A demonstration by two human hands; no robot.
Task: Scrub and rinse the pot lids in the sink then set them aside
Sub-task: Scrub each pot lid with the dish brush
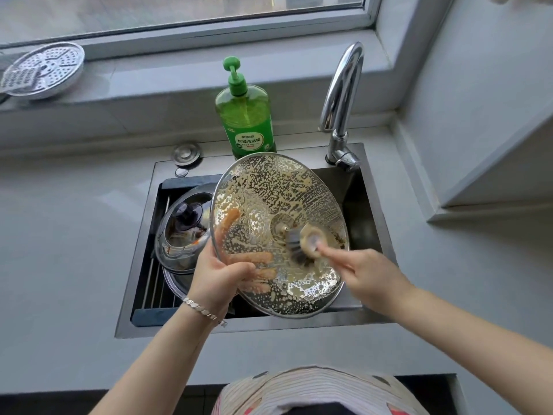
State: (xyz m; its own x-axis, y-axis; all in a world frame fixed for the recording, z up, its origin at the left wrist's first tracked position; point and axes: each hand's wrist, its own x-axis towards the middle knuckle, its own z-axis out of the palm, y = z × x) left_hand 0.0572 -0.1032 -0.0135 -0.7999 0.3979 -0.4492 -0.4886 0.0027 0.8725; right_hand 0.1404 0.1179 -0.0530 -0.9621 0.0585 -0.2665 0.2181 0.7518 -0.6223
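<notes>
A large glass pot lid (278,202), covered in soapy foam, is tilted over the sink (371,205) with its underside toward me. My left hand (218,274) grips its lower left rim, the fingers showing through the glass. My right hand (368,274) holds a dish brush (302,241) whose dark bristles press on the lid near its centre knob. A second lid (182,232) with a dark knob lies in the left part of the sink, stained orange, on top of another lid edge (176,284).
A green dish soap bottle (246,112) stands behind the sink. The chrome faucet (341,109) rises at the back right. A metal steamer plate (42,70) rests on the window sill at left. Grey countertop (65,250) surrounds the sink.
</notes>
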